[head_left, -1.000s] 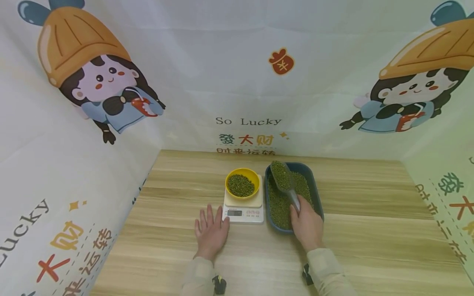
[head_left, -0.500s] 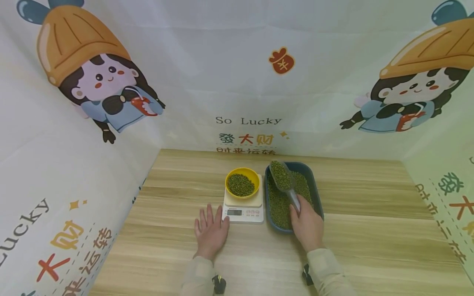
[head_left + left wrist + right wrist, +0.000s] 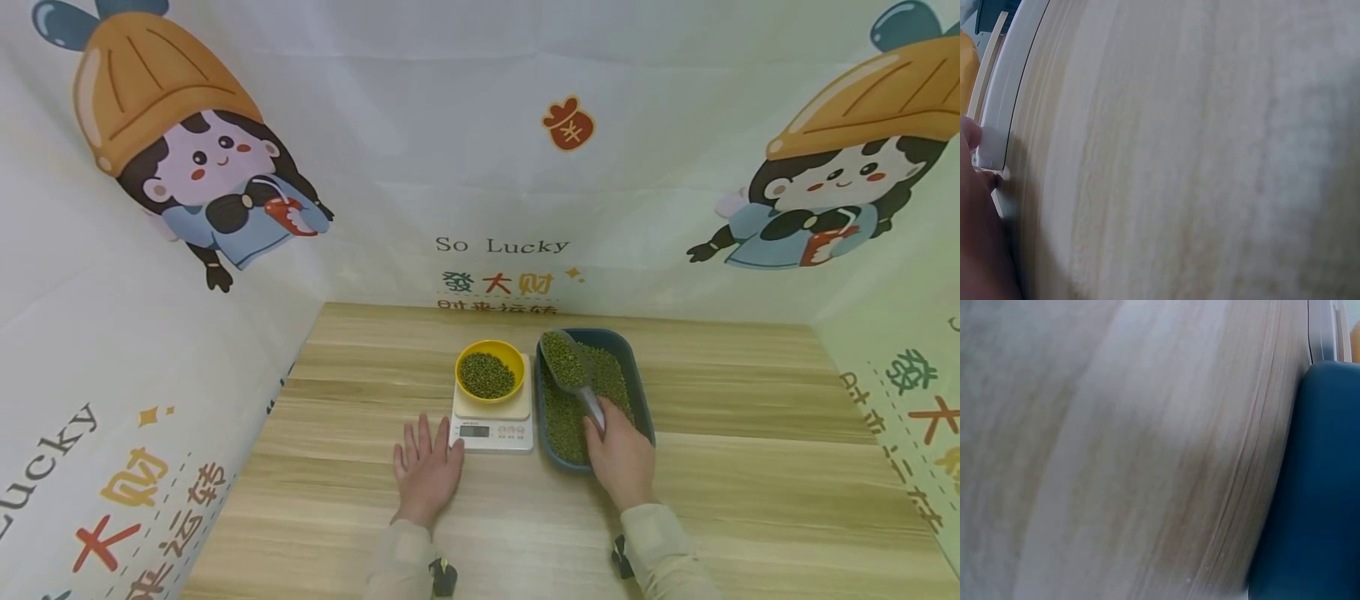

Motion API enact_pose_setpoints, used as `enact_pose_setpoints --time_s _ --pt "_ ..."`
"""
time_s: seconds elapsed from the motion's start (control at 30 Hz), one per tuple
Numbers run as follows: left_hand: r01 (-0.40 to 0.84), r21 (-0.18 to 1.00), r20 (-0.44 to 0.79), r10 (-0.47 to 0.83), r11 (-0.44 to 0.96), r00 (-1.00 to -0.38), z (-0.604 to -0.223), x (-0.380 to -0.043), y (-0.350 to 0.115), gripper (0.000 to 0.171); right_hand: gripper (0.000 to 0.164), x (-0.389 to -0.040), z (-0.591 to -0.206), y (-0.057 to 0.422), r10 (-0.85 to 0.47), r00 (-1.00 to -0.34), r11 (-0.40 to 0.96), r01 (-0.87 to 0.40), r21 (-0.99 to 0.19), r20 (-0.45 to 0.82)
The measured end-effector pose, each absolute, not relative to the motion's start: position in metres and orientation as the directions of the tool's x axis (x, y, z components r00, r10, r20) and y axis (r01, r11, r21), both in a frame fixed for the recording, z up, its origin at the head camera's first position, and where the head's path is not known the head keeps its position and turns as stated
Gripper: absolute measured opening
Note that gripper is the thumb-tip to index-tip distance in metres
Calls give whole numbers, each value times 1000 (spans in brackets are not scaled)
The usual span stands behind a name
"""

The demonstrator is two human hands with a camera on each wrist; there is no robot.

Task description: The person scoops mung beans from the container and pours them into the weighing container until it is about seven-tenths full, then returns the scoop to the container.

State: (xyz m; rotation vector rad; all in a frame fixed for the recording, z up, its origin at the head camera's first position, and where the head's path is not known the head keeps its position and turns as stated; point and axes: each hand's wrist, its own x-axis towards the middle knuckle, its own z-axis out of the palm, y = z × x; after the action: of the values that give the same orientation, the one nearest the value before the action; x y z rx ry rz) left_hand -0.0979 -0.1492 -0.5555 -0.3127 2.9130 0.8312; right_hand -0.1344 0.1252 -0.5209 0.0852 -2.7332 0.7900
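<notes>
In the head view my right hand (image 3: 621,457) grips the handle of a grey scoop (image 3: 567,367) heaped with green mung beans. The scoop is tilted to the upper left over a blue tub (image 3: 643,408) of the same beans. Left of the tub, a yellow bowl (image 3: 517,354) part filled with mung beans stands on a white kitchen scale (image 3: 517,440). My left hand (image 3: 429,471) lies spread on the table, its thumb at the scale's front left corner. In the left wrist view the thumb side of this hand shows beside the scale edge (image 3: 1016,69).
A wood-grain table (image 3: 750,433) carries everything. White printed cloth (image 3: 645,192) hangs behind and along both sides. The tub's blue outer wall (image 3: 1316,487) fills the right of the right wrist view. A small dark device (image 3: 443,577) sits at the left wrist.
The bean-filled scoop has shifted slightly left and down in the view, its tip now over the tub's left rim. The left hand, bowl and scale stay in place.
</notes>
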Motion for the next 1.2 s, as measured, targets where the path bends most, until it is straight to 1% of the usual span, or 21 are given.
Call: enact_pose_setpoints --time_s 0.37,1.2 --pt "-228 510 -149 -176 829 -973 -552 -97 -149 59 44 -134 -521 124 25 -961 853 -124 -508 276" --pt "-225 503 -143 -176 834 -974 -547 -94 -147 57 38 -133 -523 125 22 -954 860 -135 -492 299"
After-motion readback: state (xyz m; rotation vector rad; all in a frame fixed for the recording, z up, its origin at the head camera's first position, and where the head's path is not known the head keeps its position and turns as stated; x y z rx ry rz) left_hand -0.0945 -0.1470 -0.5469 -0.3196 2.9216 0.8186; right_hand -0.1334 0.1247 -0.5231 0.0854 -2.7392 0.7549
